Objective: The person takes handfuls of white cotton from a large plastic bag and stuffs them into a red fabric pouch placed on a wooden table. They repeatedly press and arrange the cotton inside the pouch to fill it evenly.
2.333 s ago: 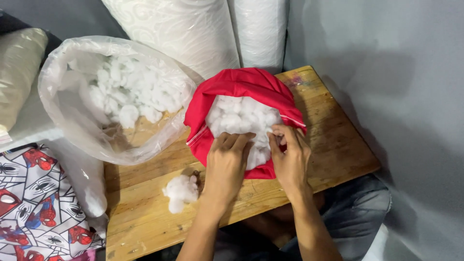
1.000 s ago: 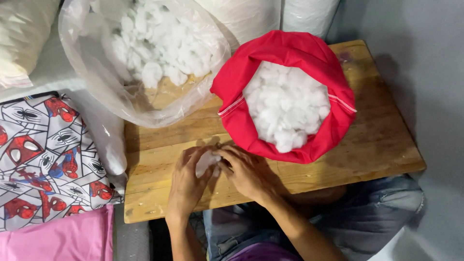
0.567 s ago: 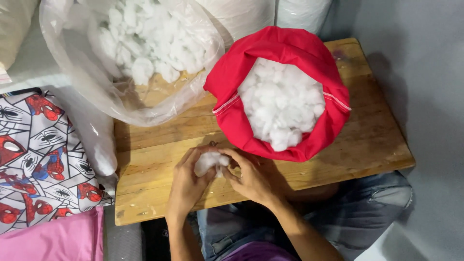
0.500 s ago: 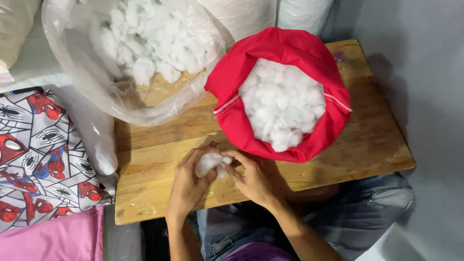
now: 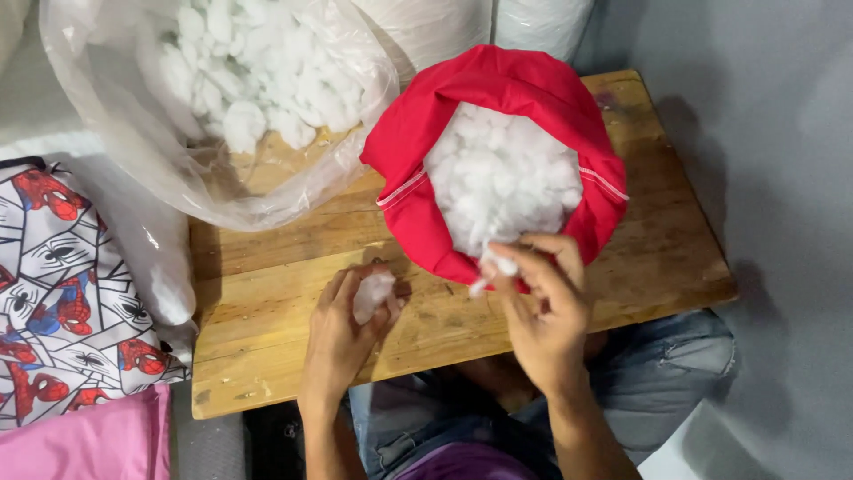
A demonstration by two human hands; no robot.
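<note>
While the left hand [image 5: 346, 333] rests on the table [image 5: 293, 276], its fingers are curled around a small tuft [image 5: 371, 293] of white stuffing, which shows between thumb and fingertips. That hand lies near the table's front edge, well apart from the red cover [image 5: 498, 89].

Right hand [image 5: 544, 307]: raised at the near rim of the cover, fingers pinched on a second wisp [image 5: 494, 265] of stuffing. This wisp hangs just over the rim, touching or nearly touching the red cloth; which of the two cannot be told.

Cover: red fabric, mouth open and facing up, standing on the right half of the table. A thin white line runs along its opening on both sides. White fill [image 5: 502, 173] packs the opening to about rim level.

Plastic bag [image 5: 213, 169]: clear, open, lying on the rear left part of the table and overhanging its left edge. It holds loose white clumps [image 5: 244, 71], heaped toward its upper part. The bag's near edge sits just beside the cover's left side.

Table: bare wooden planks, worn, with a dark stain near the far right corner.

Surroundings:
- Patterned cloth [image 5: 62, 293] with red, white and black print, left of the table.
- Pink cloth [image 5: 84, 444] below it, at the lower left corner.
- White rolls [image 5: 484, 22] behind the cover, against a grey wall [image 5: 764, 178].
- Jeans [image 5: 657, 373] of the person, visible under the table's front edge on the right.
</note>
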